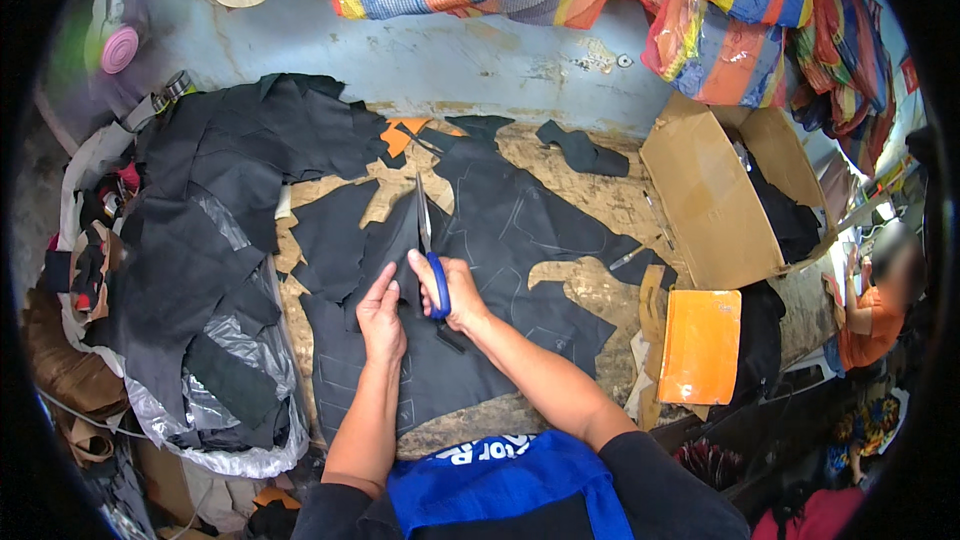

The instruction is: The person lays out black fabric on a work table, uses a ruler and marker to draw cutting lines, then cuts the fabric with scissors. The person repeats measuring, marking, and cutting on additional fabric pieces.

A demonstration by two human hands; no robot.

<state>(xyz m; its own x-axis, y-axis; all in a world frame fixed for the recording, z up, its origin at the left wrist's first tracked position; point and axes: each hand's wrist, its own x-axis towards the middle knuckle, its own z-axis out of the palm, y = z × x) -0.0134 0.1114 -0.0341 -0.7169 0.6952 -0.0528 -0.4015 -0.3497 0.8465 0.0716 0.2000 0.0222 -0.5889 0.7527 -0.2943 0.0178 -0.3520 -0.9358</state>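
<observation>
My right hand (455,292) grips a pair of scissors (437,280) by its blue handles, with the metal blades pointing away from me over a raised fold of black leather-like sheet (395,230). Close beside it on the left, my left hand (381,318) has its fingers drawn together on the edge of that fold. Under both hands spreads a larger black sheet (480,230) marked with pale drawn outlines. A small dark strip (450,340) lies on it below the right hand.
Black sheets (200,210) are heaped at left over clear plastic. On the worn wooden table (600,285) lie a pen (627,258), black offcuts (583,151) and an orange folder (700,347). A cardboard box (715,200) holds black pieces. Striped bags hang behind; a person (872,325) sits far right.
</observation>
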